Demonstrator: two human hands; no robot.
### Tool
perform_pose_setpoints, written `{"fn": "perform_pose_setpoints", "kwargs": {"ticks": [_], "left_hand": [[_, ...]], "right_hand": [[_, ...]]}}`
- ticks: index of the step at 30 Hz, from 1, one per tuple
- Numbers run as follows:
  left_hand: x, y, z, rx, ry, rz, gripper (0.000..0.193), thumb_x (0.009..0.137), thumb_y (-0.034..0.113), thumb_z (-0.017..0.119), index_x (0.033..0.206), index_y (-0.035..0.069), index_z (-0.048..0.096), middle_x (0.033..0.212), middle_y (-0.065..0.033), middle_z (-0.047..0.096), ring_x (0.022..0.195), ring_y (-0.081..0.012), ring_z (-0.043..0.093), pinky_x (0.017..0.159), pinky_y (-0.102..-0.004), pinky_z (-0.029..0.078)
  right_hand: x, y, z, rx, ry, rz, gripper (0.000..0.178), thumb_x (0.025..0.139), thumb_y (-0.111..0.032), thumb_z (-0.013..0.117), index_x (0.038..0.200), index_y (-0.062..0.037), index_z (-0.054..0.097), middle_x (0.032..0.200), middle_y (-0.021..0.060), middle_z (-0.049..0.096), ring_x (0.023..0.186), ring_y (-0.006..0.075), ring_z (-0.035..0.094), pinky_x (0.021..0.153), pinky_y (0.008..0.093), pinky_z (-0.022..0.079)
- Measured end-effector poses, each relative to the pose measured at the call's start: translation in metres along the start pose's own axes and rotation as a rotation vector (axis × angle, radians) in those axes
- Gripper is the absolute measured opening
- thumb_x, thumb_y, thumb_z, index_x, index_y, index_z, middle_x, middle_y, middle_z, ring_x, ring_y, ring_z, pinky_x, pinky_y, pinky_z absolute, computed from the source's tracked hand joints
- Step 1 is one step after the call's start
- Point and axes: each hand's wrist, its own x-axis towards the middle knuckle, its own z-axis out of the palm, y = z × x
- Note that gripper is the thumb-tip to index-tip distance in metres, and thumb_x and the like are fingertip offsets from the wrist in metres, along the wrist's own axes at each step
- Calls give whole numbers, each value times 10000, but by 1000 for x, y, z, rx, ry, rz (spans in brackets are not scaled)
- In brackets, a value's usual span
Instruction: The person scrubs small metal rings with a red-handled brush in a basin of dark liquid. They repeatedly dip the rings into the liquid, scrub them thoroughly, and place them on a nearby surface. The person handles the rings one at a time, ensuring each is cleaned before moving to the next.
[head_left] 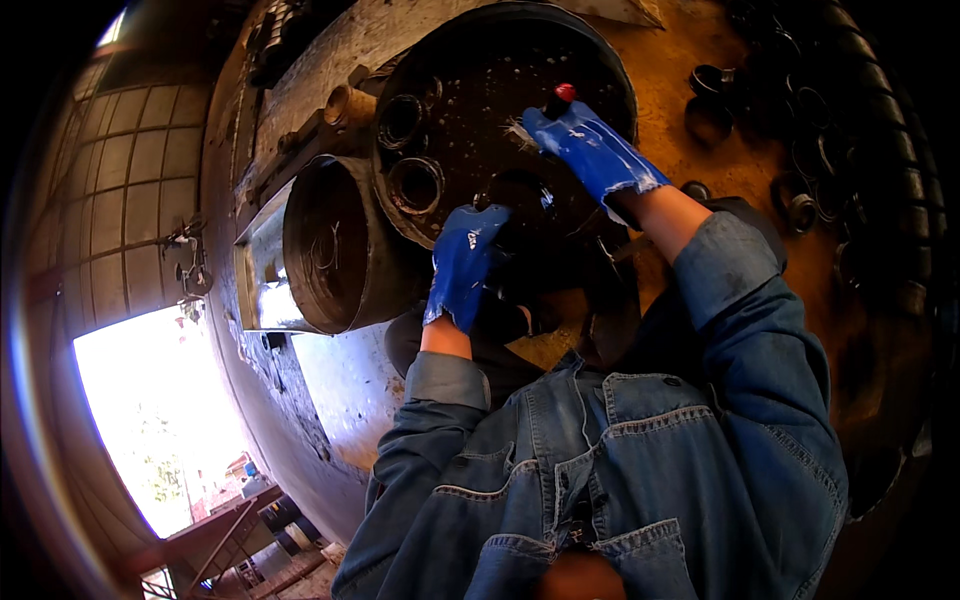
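Both my hands wear blue rubber gloves and work over a wide round tub (622, 60) of dark liquid with pale flecks on it. My right hand (590, 145) is closed around a brush; its red handle end (566, 92) sticks up above the fist and pale bristles (521, 134) show to the left. My left hand (468, 250) is closed at the near left side of the tub, on the edge of a dark, wet metal ring (546, 200). The ring lies just below the brush, and its lower part is lost in shadow.
Two flanged metal rings (416, 207) sit inside the tub's left side. Left of the tub stands a large open metal drum (385, 250). A rusty cylinder (352, 106) lies behind it. Several dark rings (802, 213) are scattered on the floor at right, beside a long row of rings (905, 190).
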Motion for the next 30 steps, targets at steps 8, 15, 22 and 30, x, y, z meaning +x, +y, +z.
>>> {"fn": "perform_pose_setpoints", "kwargs": {"ticks": [8, 15, 22, 30], "left_hand": [[-6, -17, -10, 384, 35, 443, 312, 1025, 81, 538, 1278, 73, 722, 1227, -140, 672, 1128, -264, 674, 966, -344, 534], [13, -37, -6, 514, 106, 696, 318, 969, 121, 606, 1260, 61, 719, 1161, -184, 703, 1085, -333, 683, 952, -402, 548], [74, -101, -26, 896, 14, 816, 492, 798, 180, 784, 1274, 76, 709, 1123, -220, 734, 1035, -409, 698, 926, -447, 566], [54, -35, -44, -6, 13, 259, 352, 871, 243, 778, 1133, 15, 718, 946, -185, 762, 729, -323, 719, 635, -389, 572]], "right_hand": [[-10, 0, 1, 121, 17, -52, 434, 993, -446, 598, 1044, -42, 748, 949, 210, 754, 941, 365, 717, 892, 410, 547], [16, 27, 19, 261, 123, -243, 373, 979, -364, 647, 993, -9, 761, 930, 223, 759, 946, 365, 744, 875, 425, 571], [-7, 29, 18, 318, 195, -387, 328, 927, -314, 660, 938, 1, 754, 898, 276, 727, 910, 445, 720, 823, 462, 578], [24, 66, 27, 314, 198, -263, 296, 878, -357, 710, 946, -77, 775, 864, 199, 744, 799, 414, 710, 703, 452, 576]]}}
